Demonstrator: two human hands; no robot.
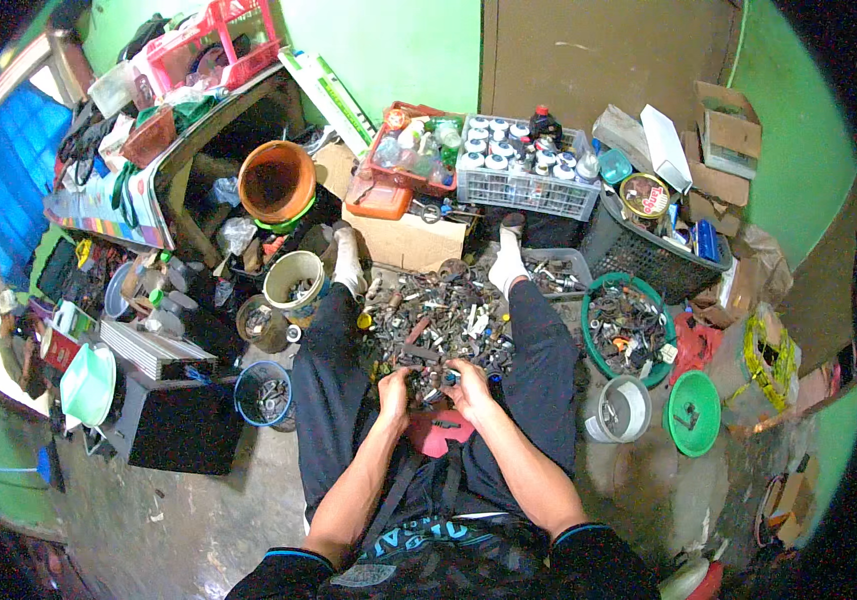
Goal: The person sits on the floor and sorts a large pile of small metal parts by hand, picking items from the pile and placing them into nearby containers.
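A spread-out heap of mixed small metal and plastic scrap parts (436, 315) lies on the floor between my legs. At its near edge my left hand (394, 396) has its fingertips bent in among dark pieces; whether it grips one is too small to tell. My right hand (471, 391) faces it, a short gap away, with a small bluish part (449, 379) pinched between thumb and fingers. Below and between both hands lies a red plastic piece (440, 435), partly covered by small dark parts. A flat dark piece (422, 352) rests on the heap just beyond my hands.
To my left stand a blue-rimmed basket (263, 365), a cream bucket (293, 277) and a black box (185, 424). On the right are a green-rimmed basket of scrap (627, 330), a white bucket (620, 409) and a green bowl (693, 412). A crate of white-topped cans (526, 196) stands ahead.
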